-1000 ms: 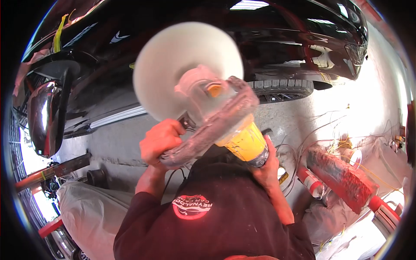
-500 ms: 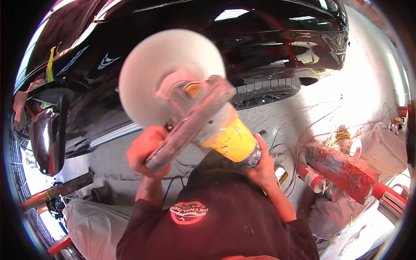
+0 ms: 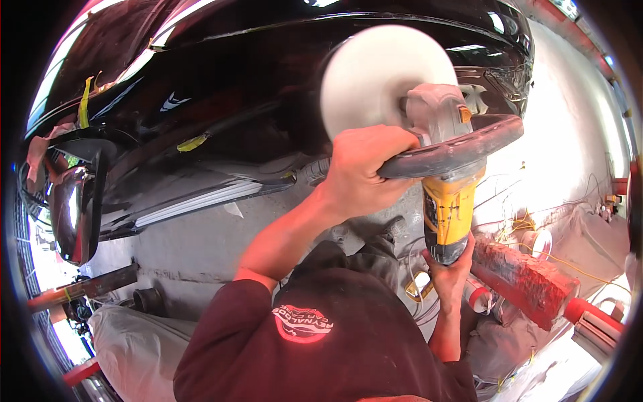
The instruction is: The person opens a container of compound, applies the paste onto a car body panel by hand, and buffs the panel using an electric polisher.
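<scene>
A yellow and black car polisher (image 3: 450,208) with a large white round pad (image 3: 375,77) is held up in front of me. My left hand (image 3: 368,164) is closed around the left end of its dark D-shaped handle. Beneath the tool's rear end, my right hand (image 3: 450,264) grips the black tail of the body. The pad looks smeared by spinning and lies against or just over the shiny black car panel (image 3: 268,74); contact cannot be made out. A piece of yellow tape (image 3: 193,143) sticks to the car side.
The car's side mirror (image 3: 70,214) juts out at the left. A rusty red beam (image 3: 526,278) lies to the right, with cables (image 3: 529,228) beyond it. Plastic-covered things (image 3: 134,342) stand at the lower left. The floor (image 3: 194,248) is grey.
The polisher has moved to the right and turned more upright, both hands going with it. Its pad has shifted from the car's middle toward the right end.
</scene>
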A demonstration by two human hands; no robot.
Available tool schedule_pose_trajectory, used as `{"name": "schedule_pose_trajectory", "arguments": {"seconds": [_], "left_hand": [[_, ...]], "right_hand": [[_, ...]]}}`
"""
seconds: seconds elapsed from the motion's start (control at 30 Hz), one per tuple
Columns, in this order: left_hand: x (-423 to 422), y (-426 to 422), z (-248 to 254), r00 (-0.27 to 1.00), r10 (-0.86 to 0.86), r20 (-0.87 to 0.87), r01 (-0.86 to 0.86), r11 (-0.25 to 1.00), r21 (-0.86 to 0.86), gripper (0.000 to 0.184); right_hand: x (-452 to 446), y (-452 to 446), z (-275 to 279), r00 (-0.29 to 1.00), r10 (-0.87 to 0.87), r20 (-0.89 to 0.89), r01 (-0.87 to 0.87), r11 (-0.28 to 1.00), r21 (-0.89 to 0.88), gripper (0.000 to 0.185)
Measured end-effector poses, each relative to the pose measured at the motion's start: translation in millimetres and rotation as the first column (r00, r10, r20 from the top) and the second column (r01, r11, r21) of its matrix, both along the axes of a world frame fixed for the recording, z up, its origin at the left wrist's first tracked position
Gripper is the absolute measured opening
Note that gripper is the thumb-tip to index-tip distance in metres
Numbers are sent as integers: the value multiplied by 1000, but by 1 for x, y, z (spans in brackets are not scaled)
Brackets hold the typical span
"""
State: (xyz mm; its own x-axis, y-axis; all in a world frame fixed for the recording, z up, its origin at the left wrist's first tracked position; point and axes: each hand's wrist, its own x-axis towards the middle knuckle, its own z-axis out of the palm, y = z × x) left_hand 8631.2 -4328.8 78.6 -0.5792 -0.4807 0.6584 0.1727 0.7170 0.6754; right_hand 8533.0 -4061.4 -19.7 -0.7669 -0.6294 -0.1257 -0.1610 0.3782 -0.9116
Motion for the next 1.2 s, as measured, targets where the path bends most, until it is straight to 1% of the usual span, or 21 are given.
{"name": "schedule_pose_trajectory", "arguments": {"seconds": [0.1,0.17,0.2,0.23,0.33,0.37,0.43,0.5,0.57,0.73,0.77,0.8,0.83,0.93,1.0,1.03,1.07,1.1,1.13,1.17,1.2], "left_hand": [[14,2,5,995,65,78,-60,996,-73,26],[38,2,-4,994,107,13,-106,990,-94,22],[53,2,-12,992,93,-91,-99,993,-69,20],[69,3,-17,978,84,-192,-94,995,-43,19],[136,12,-14,978,189,-91,-196,978,-67,25],[157,17,-20,968,243,-66,-245,969,-39,29],[184,18,-26,967,241,-87,-245,969,-33,34],[196,17,-27,968,232,-95,-235,972,-27,40],[194,19,-22,964,250,-90,-251,968,4,37],[145,21,-3,972,230,-44,-230,973,1,31],[131,20,-1,976,213,-42,-214,977,-1,30],[115,19,1,979,200,-40,-200,980,-6,30],[94,16,3,978,183,-99,-188,981,-47,29],[47,17,14,982,176,63,-172,983,-71,28],[10,19,16,982,157,109,-154,988,-33,30],[-12,21,18,989,117,93,-117,993,0,29],[-33,20,20,993,96,75,-98,995,24,29],[-54,18,16,998,59,19,-60,998,27,28],[-70,13,11,1000,9,24,-9,1000,19,31],[-86,15,8,999,-16,-50,20,997,75,30],[-97,14,-1,995,-86,-58,95,979,181,29]], "right_hand": [[6,-3,4,1000,18,14,-18,1000,8,93],[16,-4,-2,997,74,38,-73,997,-14,97],[22,-7,-2,992,109,68,-108,994,-13,98],[28,-8,-5,984,176,14,-176,984,-22,99],[43,-19,2,934,351,68,-356,930,95,98],[47,-23,2,920,391,32,-393,916,80,97],[55,-31,1,882,469,-41,-467,883,51,94],[59,-37,3,875,479,-74,-477,878,44,94],[60,-37,4,877,476,-68,-475,880,32,93],[41,-23,14,920,386,64,-388,921,22,92],[34,-19,18,927,375,23,-376,927,15,93],[28,-14,18,943,331,35,-331,943,17,95],[22,-8,19,957,288,47,-289,957,18,97],[0,1,25,984,177,18,-177,984,15,97],[-17,9,26,995,97,13,-97,995,7,94],[-27,13,28,998,41,40,-42,999,30,92],[-37,19,23,998,26,52,-26,1000,7,94],[-48,23,19,1000,14,14,-13,999,-45,94],[-62,29,14,999,-1,45,3,999,-39,93],[-74,33,12,1000,-8,14,9,998,-67,91],[-79,30,25,999,-2,-32,2,1000,-24,90]]}}
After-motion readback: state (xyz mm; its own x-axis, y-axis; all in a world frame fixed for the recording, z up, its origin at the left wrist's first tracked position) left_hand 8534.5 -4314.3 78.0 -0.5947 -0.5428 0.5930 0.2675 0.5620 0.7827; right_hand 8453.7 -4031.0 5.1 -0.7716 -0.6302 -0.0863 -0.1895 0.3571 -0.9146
